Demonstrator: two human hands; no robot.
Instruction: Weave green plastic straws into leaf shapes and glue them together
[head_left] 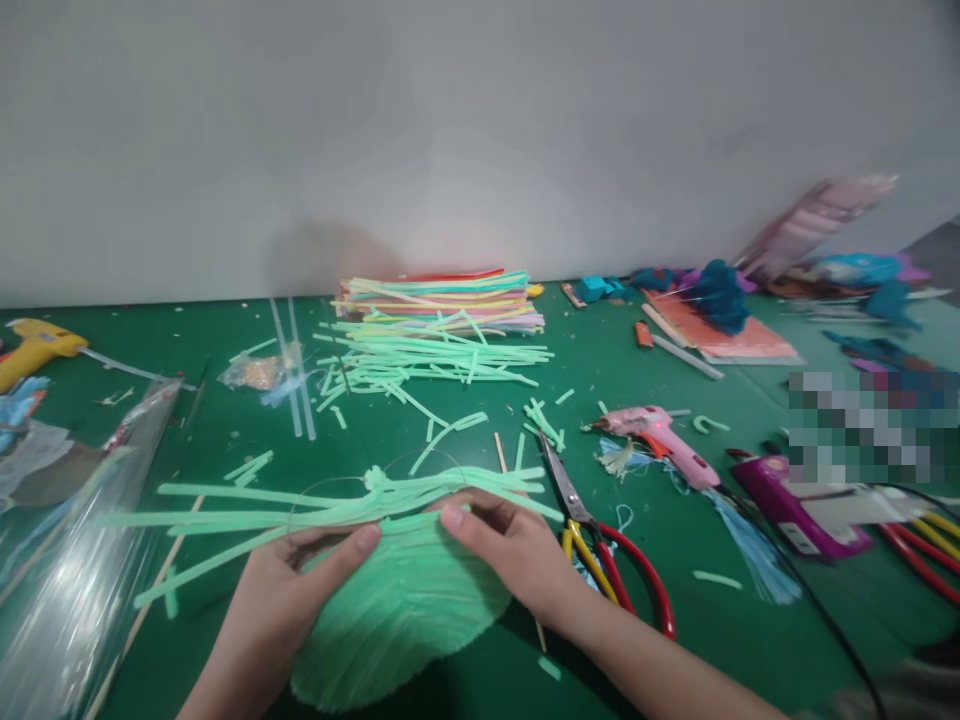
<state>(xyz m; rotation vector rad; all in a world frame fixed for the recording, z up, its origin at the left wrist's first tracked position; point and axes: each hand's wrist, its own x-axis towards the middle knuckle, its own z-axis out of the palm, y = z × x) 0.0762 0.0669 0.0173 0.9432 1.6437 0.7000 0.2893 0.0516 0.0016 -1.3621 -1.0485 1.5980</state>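
Green table (675, 350), littered with cut pipe cleaners. Near edge, centre: your pale green fringed fan piece (405, 610), a bundle of green pipe cleaners (337, 505) lying along its top. Left hand (289, 590) pinches the fan's upper edge; right hand (517, 555) presses fingertips on it. Step looks like seating the bundle; next needs steady alignment. Scissors (600, 560) just right.

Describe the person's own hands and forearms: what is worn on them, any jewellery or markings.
Both hands are bare. The left hand and right hand wear no gloves, rings or watch that show. Both forearms are uncovered to the picture's edge, with no sleeve or cuff in view. Fingernails are short and unpainted. No markings visible.
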